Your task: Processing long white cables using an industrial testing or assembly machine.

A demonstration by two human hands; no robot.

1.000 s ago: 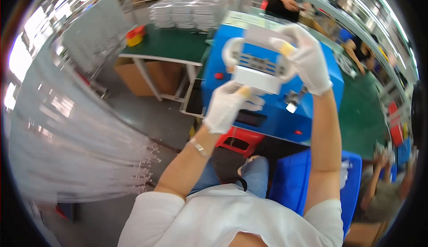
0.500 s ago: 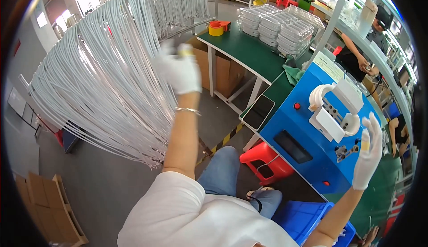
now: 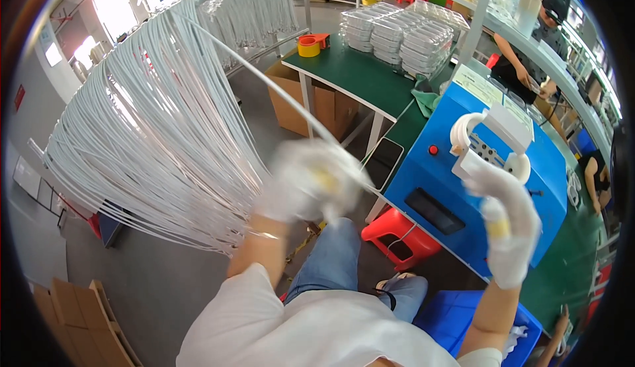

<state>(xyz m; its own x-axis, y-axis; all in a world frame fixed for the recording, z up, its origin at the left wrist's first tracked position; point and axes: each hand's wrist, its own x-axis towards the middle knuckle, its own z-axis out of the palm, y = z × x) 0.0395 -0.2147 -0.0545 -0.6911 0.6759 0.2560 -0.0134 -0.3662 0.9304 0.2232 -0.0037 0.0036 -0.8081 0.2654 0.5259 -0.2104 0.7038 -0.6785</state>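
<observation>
My left hand (image 3: 314,178), in a white glove and smeared by motion, is closed on a white cable (image 3: 268,86). The cable runs taut from the top of the hanging cable bundle (image 3: 152,115) at left down to the hand. My right hand (image 3: 512,231), also gloved, is over the blue machine (image 3: 423,168) at right, its fingers curved and its thumb apart with nothing seen between them. Its fingertips are close to the machine's white winding fixture (image 3: 499,129), and they partly cover it.
A phone (image 3: 382,163) lies on the green table (image 3: 344,69), with an orange tape dispenser (image 3: 311,45) and stacked clear trays (image 3: 397,36) farther back. A red stool (image 3: 397,240) and a blue bin (image 3: 446,314) stand below. Another person (image 3: 529,56) works beyond the metal shelf.
My left hand has come from the cable bundle toward the middle, drawing one cable with it. My right hand has moved left and its fingers have curved toward the fixture.
</observation>
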